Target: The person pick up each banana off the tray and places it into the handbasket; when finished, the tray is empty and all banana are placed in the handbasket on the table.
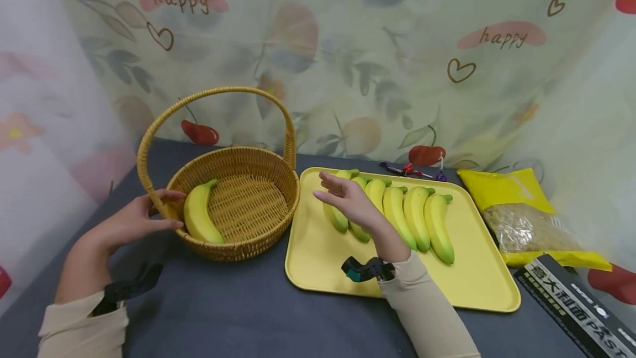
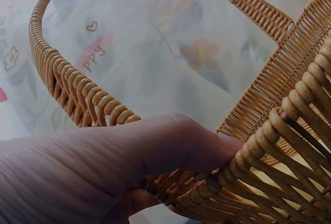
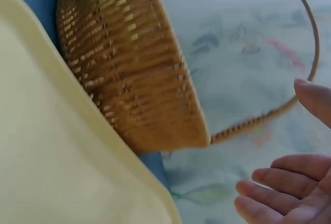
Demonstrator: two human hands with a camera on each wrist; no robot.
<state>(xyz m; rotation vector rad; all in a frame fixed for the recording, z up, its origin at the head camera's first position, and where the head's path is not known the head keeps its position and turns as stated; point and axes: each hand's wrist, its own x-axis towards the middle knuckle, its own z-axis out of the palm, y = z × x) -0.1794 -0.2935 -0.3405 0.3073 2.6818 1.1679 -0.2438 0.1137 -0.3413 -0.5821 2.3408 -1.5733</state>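
A woven basket (image 1: 258,239) with a tall hoop handle stands on the dark table, left of centre. One yellow-green banana (image 1: 199,217) lies inside it against the left wall. My left hand (image 1: 136,220) grips the basket's left rim; in the left wrist view the thumb (image 2: 129,157) presses on the woven rim (image 2: 289,125). My right hand (image 1: 348,198) hovers open, fingers relaxed, over the left end of a row of several bananas (image 1: 422,220) on a yellow tray (image 1: 323,258). The right wrist view shows the open fingers (image 3: 289,193), the tray edge (image 3: 57,157) and the basket's side (image 3: 134,63).
A yellow bag of grain (image 1: 526,214) lies right of the tray, with a dark printed box (image 1: 576,308) in front of it. Small trinkets (image 1: 409,170) sit behind the tray. A patterned curtain closes off the back and sides. Dark cloth (image 1: 238,308) covers the table.
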